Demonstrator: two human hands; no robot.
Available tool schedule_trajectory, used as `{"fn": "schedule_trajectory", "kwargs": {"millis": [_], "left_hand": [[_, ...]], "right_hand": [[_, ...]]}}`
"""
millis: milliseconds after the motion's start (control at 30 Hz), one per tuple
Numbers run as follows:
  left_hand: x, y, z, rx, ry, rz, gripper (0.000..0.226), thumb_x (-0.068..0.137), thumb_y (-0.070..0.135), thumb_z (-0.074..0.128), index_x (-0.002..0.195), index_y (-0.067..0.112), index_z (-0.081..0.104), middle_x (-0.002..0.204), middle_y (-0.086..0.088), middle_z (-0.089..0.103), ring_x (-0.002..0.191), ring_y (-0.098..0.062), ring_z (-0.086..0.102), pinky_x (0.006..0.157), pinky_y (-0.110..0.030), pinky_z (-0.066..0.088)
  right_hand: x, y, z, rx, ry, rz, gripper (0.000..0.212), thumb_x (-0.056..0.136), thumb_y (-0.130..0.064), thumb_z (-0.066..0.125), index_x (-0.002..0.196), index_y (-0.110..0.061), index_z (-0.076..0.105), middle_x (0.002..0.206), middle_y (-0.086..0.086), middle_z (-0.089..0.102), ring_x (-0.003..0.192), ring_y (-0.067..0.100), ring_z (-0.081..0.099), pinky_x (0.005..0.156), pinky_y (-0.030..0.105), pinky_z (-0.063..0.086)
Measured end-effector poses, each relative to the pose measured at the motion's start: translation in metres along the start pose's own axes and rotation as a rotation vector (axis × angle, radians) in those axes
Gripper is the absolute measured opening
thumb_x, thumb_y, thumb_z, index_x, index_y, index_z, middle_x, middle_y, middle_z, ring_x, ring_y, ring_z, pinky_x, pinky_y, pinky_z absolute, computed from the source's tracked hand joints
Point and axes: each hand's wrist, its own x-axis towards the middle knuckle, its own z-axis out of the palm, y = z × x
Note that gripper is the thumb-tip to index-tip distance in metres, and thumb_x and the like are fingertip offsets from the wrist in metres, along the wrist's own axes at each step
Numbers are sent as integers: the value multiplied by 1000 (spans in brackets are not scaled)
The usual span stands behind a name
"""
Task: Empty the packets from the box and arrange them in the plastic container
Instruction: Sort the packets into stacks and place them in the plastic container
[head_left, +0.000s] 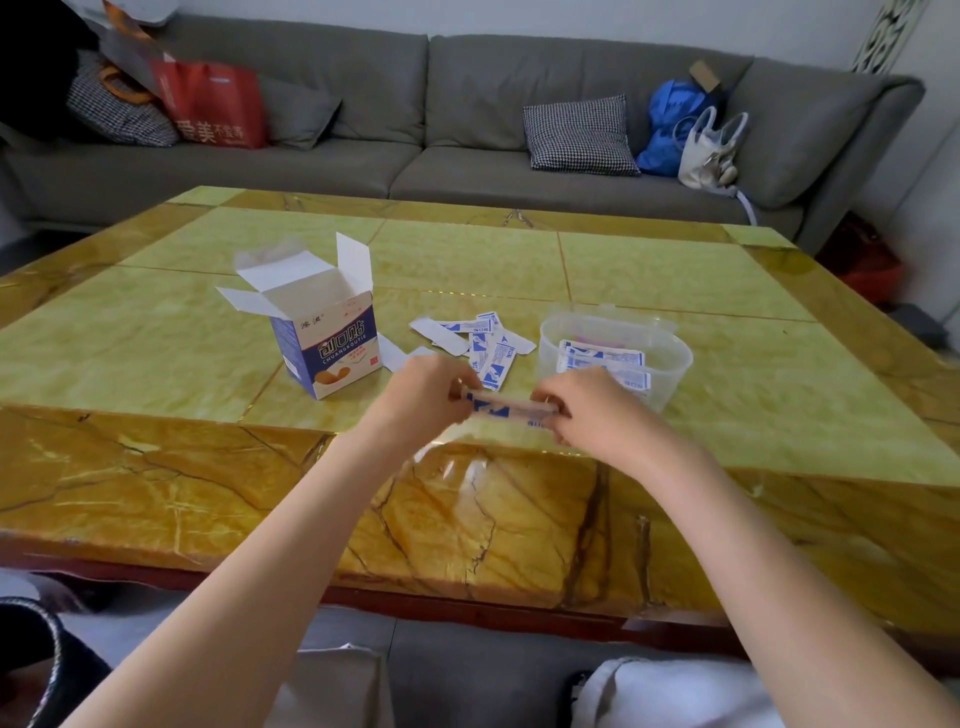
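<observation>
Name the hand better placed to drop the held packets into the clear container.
Right hand: it grips the blue-and-white packet stack's end just in front of the clear plastic container; the left hand is nearer the open cardboard box.

Home living rm: grey sofa (426, 104) w/ houndstooth cushion (579, 134), bags, behind marble-top table (156, 467).

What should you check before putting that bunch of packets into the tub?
1. Both hands hold the packet stack, left hand and right hand at its ends: ok.
2. Stack edges lined up: cannot tell, blurred.
3. Plastic container open on top: ok.
4. Room inside beside the packets in the container: ok.
5. Loose packets all off the table: not ok.
6. Box emptied: cannot tell.
</observation>
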Motion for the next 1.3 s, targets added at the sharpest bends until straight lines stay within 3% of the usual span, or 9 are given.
{"fn": "schedule_trajectory", "kwargs": {"millis": [67,167,300,400,533,633,933,1133,1300], "left_hand": [[12,10,-7,-242,141,-56,20,85,8,61,104,11,65,89,-6,71,67,-13,62,58,-10,48],[35,38,-7,-604,274,-113,13,87,11,61,99,13,58,95,-9,71,72,-16,65,70,-31,56],[62,68,8,-564,390,-90,9,86,15,62,91,16,54,89,-1,68,65,-9,57,52,-19,42],[76,73,22,-412,389,-75,11,85,19,62,89,20,52,91,0,69,77,-15,63,64,-30,49],[88,73,36,-121,316,-45,9,86,19,61,93,17,56,91,0,70,87,-22,64,88,-34,44],[92,75,43,90,315,12,8,88,22,57,95,20,61,93,3,69,92,-20,60,83,-30,26],[98,79,53,397,220,58,25,93,15,42,103,24,63,93,-2,70,105,-24,48,89,-33,26],[96,82,49,445,202,68,27,91,12,42,99,21,66,94,-1,69,104,-24,46,83,-32,23],[91,87,38,348,111,151,30,91,16,40,99,22,68,97,5,67,96,-21,56,94,-32,28]], "right_hand": [[5,8,-14,149,194,42,23,89,-2,53,109,-10,62,86,6,65,72,18,66,73,30,55],[14,25,-34,331,524,108,14,86,-4,61,98,-11,57,84,4,62,62,10,65,59,19,54],[27,50,-44,414,800,246,14,81,-6,65,80,-14,54,77,4,61,64,14,57,56,17,39],[33,66,-40,315,774,320,8,83,-8,63,78,-13,59,75,1,60,71,17,54,58,18,34],[40,78,-27,187,674,367,9,84,-9,59,80,-17,61,81,3,65,89,25,58,74,38,51],[39,83,-24,113,635,381,8,86,-11,57,85,-16,63,88,7,65,97,27,54,82,41,48],[37,84,-25,-128,490,400,19,94,-13,44,99,-17,62,103,1,66,106,24,45,81,34,31],[36,83,-25,-144,473,413,15,93,-14,47,96,-17,62,101,0,66,104,23,45,83,34,32],[35,86,-27,-161,450,425,22,92,-10,45,96,-17,65,100,1,67,105,25,45,83,35,34]]}}
